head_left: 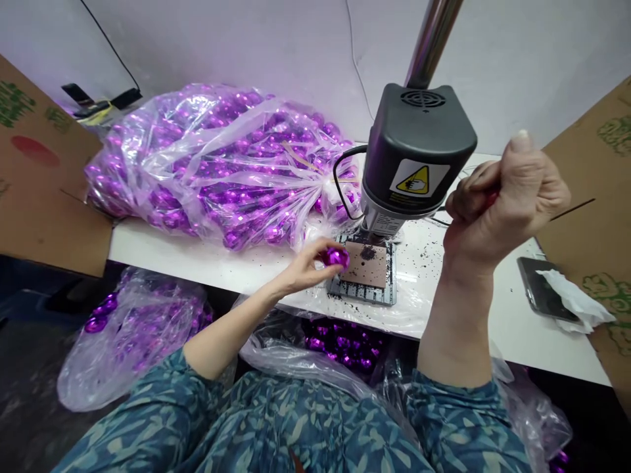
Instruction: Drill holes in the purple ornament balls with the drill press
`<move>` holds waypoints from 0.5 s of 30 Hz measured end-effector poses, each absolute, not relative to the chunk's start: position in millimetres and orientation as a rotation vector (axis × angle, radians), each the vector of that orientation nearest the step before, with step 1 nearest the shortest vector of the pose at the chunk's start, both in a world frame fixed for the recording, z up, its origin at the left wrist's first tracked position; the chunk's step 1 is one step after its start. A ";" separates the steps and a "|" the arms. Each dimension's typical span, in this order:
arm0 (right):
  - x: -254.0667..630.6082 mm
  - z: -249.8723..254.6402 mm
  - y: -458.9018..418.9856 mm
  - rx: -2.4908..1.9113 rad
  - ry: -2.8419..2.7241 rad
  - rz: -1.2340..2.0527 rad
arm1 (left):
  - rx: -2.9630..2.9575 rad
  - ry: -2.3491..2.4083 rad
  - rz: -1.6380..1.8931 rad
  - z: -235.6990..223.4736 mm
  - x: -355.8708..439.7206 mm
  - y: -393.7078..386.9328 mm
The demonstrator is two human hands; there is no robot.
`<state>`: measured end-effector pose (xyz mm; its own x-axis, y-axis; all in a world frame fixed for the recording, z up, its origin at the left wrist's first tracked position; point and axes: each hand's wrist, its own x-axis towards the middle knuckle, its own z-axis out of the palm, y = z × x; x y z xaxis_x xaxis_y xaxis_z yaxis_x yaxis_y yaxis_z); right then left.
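Observation:
My left hand (310, 266) pinches a shiny purple faceted ball (338, 258) between thumb and fingers. The ball is at the left edge of a brown board (365, 272), which lies on the slotted metal base (389, 295) of a small bench drill press (419, 144). Dark shavings are scattered over the board. Raised to the right of the black motor housing, my right hand (513, 190) is closed around a red handle (488, 199), mostly hidden by the fingers. The drill tip is hard to make out under the housing.
A large clear bag of purple balls (221, 171) lies on the white table (197, 259) at left. More purple balls (345, 345) sit in an open bag below the table edge. Cardboard boxes (49, 184) flank both sides. A phone (545, 289) and tissue (579, 299) lie at right.

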<state>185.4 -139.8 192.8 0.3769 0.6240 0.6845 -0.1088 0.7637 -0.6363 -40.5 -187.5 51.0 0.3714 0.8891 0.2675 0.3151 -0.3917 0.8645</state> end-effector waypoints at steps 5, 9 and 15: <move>185.9 192.1 -138.5 -0.557 -1.083 0.511 | 1.982 0.561 0.272 32.1 -18.8 -232.6; 180.3 194.0 -142.1 -0.581 -1.085 0.502 | 2.158 0.767 0.039 -6.7 -19.1 -269.2; 179.3 193.5 -140.3 -0.630 -1.061 0.529 | 2.205 1.227 0.044 -55.3 -40.6 -310.5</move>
